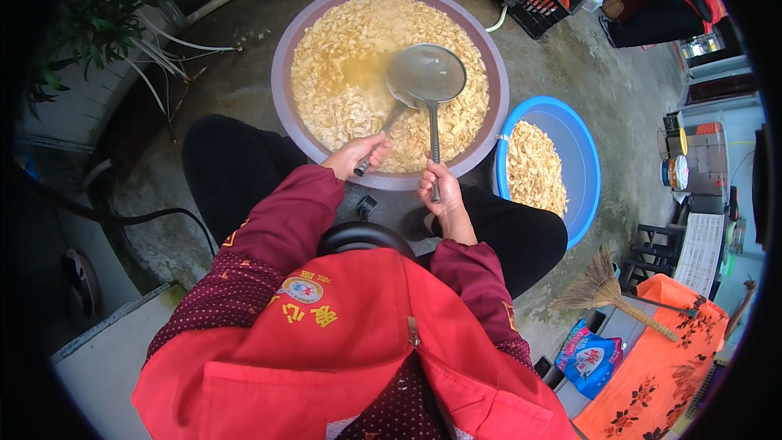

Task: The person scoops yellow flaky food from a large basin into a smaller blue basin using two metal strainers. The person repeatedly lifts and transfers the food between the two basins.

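Observation:
A wide mauve basin (pixel 282 79) sits on the floor before me, full of pale, thin-cut pieces (pixel 333 119) in cloudy yellowish water. My right hand (pixel 445 192) grips the handle of a round mesh skimmer (pixel 426 70) above the pieces. In my left hand (pixel 360 156) is the grey handle of a second skimmer (pixel 394 116). That one's head lies mostly hidden beneath the first skimmer. On the right, a blue plastic basin (pixel 583 159) holds a heap of similar pale pieces (pixel 534 165), partly behind my right knee.
A black crate (pixel 537 12) with a grey brush stands at the upper right. A straw broom (pixel 602 287) and a blue bag (pixel 589 357) are at the lower right. Leafy plants (pixel 104 12) and white pipes border the left. A black hose (pixel 134 218) runs beside my left knee.

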